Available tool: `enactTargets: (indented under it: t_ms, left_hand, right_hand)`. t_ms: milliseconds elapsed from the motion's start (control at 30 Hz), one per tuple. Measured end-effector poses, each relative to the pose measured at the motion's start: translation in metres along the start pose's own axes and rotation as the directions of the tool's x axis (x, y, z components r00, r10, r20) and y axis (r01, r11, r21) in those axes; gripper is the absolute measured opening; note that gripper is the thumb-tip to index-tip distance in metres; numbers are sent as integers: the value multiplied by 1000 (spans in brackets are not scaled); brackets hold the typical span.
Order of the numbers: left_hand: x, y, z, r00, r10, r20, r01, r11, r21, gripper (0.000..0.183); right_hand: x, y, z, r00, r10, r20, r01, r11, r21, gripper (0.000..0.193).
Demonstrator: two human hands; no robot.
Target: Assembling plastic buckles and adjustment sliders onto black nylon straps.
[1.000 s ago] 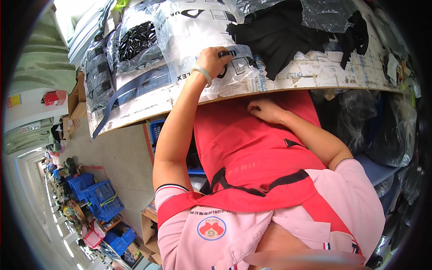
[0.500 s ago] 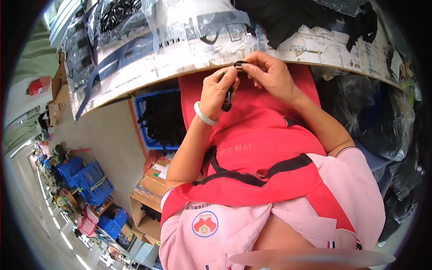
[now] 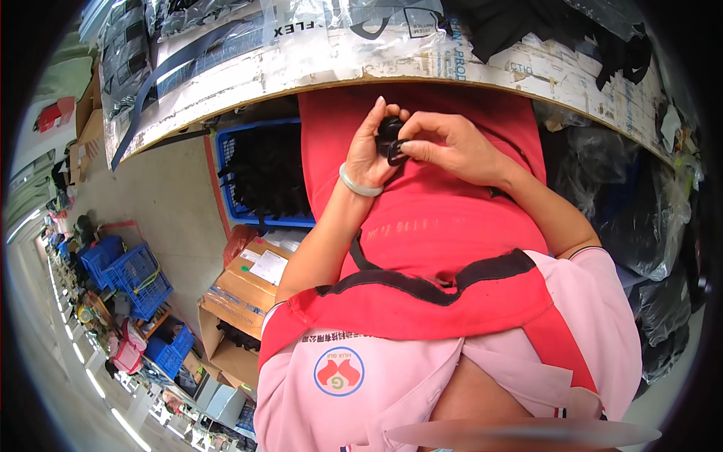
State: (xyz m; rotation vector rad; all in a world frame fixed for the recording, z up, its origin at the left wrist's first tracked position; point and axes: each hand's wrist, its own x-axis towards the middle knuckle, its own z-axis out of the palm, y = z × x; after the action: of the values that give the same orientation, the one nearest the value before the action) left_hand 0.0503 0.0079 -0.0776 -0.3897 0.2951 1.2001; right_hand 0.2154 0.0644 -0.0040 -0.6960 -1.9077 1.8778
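Note:
My left hand (image 3: 370, 151), with a pale bangle at its wrist, is turned palm up over my red apron (image 3: 422, 203). Its fingers curl round a small glossy black piece (image 3: 389, 128), whose exact kind I cannot make out. My right hand (image 3: 452, 147) is closed in a pinch on a black ring-like buckle (image 3: 395, 153), held against the left palm. Both hands meet just on my side of the table edge. The right fingers partly cover the black pieces.
Plastic bags and a dark blue strap (image 3: 147, 87) lie on the worn white table (image 3: 301, 83); black fabric (image 3: 520, 30) lies further right. Below left are a blue crate (image 3: 222, 158) of black pieces and a cardboard box (image 3: 241, 286). Clear plastic bags (image 3: 625, 211) bulge at right.
Both hands have come down from the table edge toward my lap. The left hand has rolled palm up. The ring-like buckle has moved down to the left palm.

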Motion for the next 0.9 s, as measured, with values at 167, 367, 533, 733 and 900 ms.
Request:
enactTargets:
  t_ms: [167,367,533,733,900]
  left_hand:
    - [-12,-4,17,993,117,-10,-93,838,537,28]
    - [-15,-13,33,946,323,-11,-108,347,932,22]
    - [-13,-11,33,964,251,-86,-54,504,862,18]
    - [-7,-4,35,964,237,-119,-64,642,764,21]
    - [-16,-5,54,948,316,-29,-126,461,878,19]
  right_hand:
    - [3,-8,-26,954,215,-210,-185,971,154,15]
    - [-8,13,-34,945,259,-198,-236,963,134,12]
    - [-15,-6,-52,896,-88,-434,-81,930,-357,19]
    - [-3,0,-108,808,-468,-359,-112,476,-872,31]
    - [-9,-43,-79,796,-547,-258,126,567,-814,21]
